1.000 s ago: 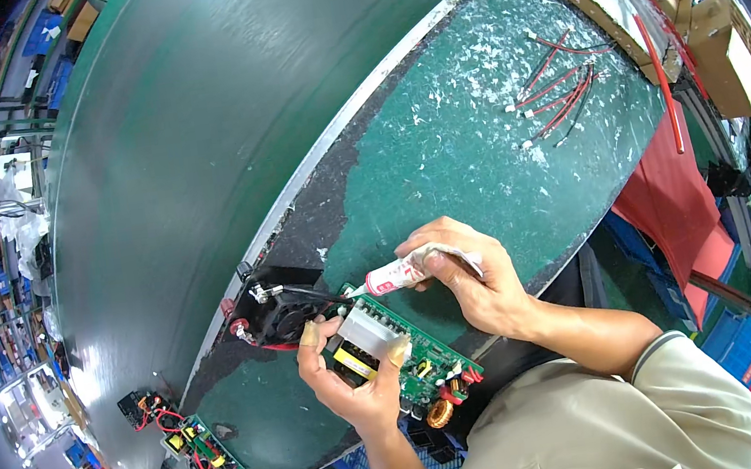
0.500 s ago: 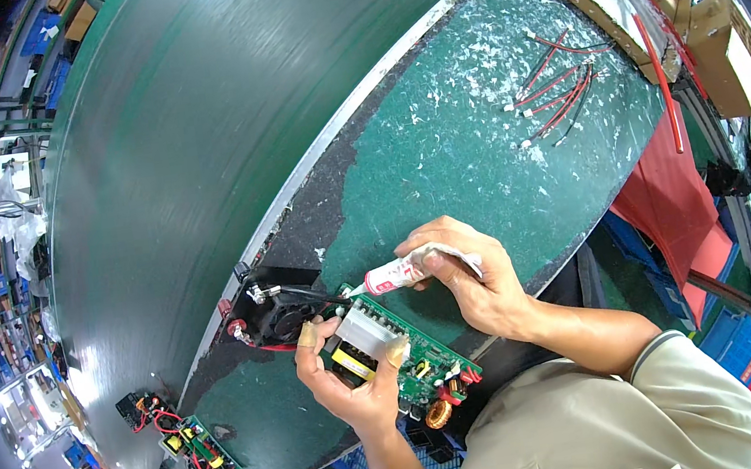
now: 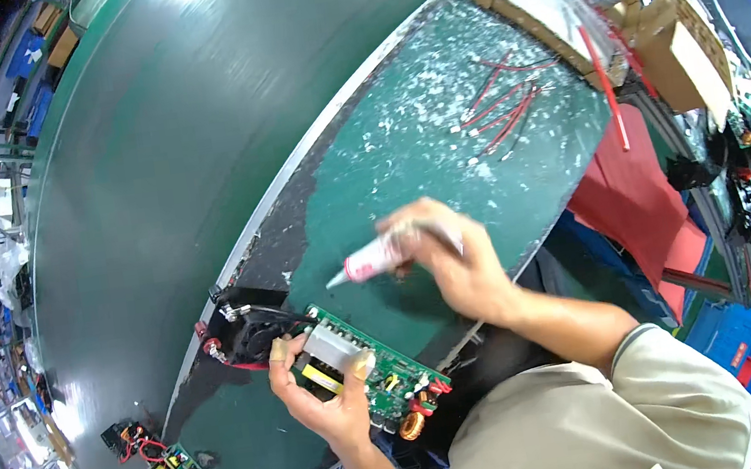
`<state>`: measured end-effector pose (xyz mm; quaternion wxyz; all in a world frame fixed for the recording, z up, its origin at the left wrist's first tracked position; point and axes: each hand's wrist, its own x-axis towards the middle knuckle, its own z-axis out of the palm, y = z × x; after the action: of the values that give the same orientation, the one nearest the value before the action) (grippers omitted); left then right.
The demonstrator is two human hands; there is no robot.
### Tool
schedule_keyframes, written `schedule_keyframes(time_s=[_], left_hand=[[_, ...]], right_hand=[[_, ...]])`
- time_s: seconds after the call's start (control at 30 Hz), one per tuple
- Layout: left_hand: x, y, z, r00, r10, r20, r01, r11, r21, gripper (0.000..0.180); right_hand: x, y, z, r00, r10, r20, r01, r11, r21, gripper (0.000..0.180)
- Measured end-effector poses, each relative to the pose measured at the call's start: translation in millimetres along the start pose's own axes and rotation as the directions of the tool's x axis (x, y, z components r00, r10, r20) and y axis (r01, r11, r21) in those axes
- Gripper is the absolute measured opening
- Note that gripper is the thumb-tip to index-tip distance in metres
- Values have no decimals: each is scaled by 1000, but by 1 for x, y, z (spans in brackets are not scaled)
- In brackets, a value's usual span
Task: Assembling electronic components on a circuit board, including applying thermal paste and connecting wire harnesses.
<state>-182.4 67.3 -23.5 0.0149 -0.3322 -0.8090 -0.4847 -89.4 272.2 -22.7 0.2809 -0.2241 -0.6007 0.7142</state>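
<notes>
The right hand (image 3: 458, 266) has its fingers closed around a white and red squeeze tube (image 3: 369, 260), nozzle pointing left. Half a second ago the nozzle tip was at the upper corner of the green circuit board (image 3: 378, 352); now the tube is apart from it, over the green table (image 3: 339, 206), and blurred by motion. The left hand (image 3: 330, 411) stays put, thumb and fingers pinching the board around its pale metal block (image 3: 337, 348). The board is at the table's near edge, just beside a black fan (image 3: 260, 333). Loose red wires (image 3: 504, 111) lie well apart, toward the upper right. The whole view has shifted, so the surroundings appear further left
</notes>
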Motion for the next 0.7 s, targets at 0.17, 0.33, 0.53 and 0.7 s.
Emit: schedule_keyframes(time_s=[0.17,0.33,0.53,0.7], left_hand=[[-4,5,-11,999,31,19,-32,999,21,70],[-15,7,-41,994,96,-49,-87,982,166,47],[-31,11,-77,972,-107,-208,121,991,55,30],[-58,10,-92,933,-295,-208,273,953,-128,26]], right_hand=[[66,-29,-56,983,29,-179,-33,999,-24,31],[127,-39,-116,987,22,-158,-53,979,-197,27],[113,-25,-127,883,-429,-191,95,561,-822,44],[-8,-47,-66,926,-374,-46,268,741,-615,40]])
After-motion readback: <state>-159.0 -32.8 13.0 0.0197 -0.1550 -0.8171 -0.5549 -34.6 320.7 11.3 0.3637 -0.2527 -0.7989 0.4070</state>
